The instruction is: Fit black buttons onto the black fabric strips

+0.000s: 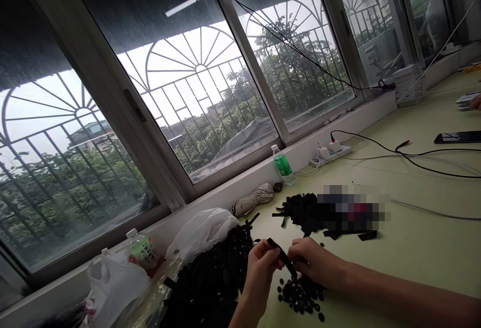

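Observation:
My left hand [262, 267] pinches the upper end of a short black fabric strip [282, 256] between thumb and fingers. The strip slants down to the right. At its lower part my right hand [313, 262] is closed, with curled fingers against the strip; its fingertips are partly hidden. Just below both hands lies a loose heap of small round black button-like pieces [298, 295], a few scattered at its edge. To the left spreads a large heap of black strips [210, 278], some with small shiny spots.
Another pile of black strips [300, 210] lies beyond my hands, partly blurred out. Along the window ledge are plastic bags [205, 230], drink bottles [283, 166], a folded umbrella [255, 198] and a power strip [330, 153]. Cables [424, 153] and a phone [458, 138] lie right; another person's hand [476, 101] shows at the edge.

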A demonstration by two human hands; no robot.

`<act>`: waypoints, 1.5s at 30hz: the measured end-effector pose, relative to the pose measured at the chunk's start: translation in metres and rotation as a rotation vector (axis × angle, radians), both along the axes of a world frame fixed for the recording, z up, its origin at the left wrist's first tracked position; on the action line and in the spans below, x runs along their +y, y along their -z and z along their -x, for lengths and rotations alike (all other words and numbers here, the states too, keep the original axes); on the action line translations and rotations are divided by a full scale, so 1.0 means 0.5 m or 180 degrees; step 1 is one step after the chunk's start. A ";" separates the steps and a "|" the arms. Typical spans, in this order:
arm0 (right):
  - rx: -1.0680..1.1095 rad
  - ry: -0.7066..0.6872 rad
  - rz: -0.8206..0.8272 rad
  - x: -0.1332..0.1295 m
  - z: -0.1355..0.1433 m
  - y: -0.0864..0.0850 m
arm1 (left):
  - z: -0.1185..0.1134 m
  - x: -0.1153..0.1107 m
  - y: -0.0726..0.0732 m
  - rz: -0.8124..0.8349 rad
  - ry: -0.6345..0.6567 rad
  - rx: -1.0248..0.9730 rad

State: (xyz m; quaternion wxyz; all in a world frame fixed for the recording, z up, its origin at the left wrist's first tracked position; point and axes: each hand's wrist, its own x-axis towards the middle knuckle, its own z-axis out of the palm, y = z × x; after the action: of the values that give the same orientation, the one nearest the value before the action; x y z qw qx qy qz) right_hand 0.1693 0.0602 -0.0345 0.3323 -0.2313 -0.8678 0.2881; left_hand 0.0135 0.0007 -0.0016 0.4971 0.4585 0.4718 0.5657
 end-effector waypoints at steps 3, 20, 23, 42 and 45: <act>0.0090 0.0057 0.0082 0.002 0.001 0.001 | -0.002 0.000 0.001 0.0024 -0.0026 0.0073; 0.0705 -0.0060 0.1078 0.000 0.010 0.001 | 0.012 0.021 0.033 0.0175 -0.0143 0.0354; 0.0852 -0.0156 0.1340 -0.003 0.012 -0.002 | 0.011 0.017 0.030 0.0112 -0.0118 0.0366; 0.1382 -0.0444 0.2032 0.001 0.012 -0.002 | 0.003 0.011 0.027 0.0090 -0.0087 0.0531; 0.1346 -0.0396 0.2018 0.001 0.011 -0.003 | 0.001 0.010 0.028 0.0155 -0.0086 0.0571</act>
State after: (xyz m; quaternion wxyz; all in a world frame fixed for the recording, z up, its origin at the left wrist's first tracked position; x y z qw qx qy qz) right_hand 0.1636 0.0605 -0.0330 0.3979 -0.2050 -0.6603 0.6030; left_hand 0.0128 0.0057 -0.0156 0.4562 0.4887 0.5343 0.5173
